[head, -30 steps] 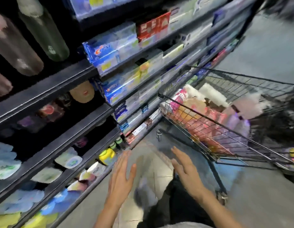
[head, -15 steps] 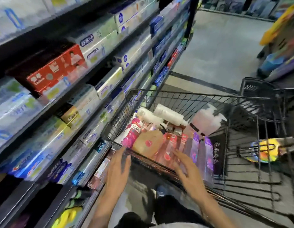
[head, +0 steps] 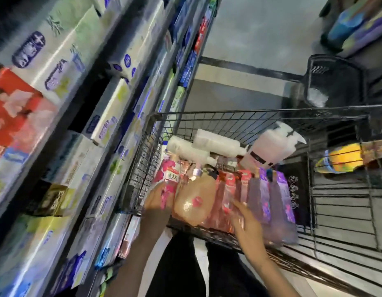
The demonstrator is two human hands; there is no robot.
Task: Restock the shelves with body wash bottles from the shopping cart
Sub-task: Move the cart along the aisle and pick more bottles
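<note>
Fingers of both hands reach spread and empty into the shopping cart over the packed body wash bottles, a picking step, so next comes gripping one for the shelves.

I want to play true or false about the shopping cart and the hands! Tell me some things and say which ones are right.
1. The cart is made of black wire mesh. True.
2. Both hands reach into the cart. True: the left hand is at the pink bottle, the right hand at the red packs.
3. The cart is empty. False: bottles and packs fill its near end.
4. The white bottles lie at the cart's far side. True.
5. The shelves stand on the person's right. False: they are on the left.
6. The purple packs sit left of the peach bottle. False: they sit to its right.
</note>
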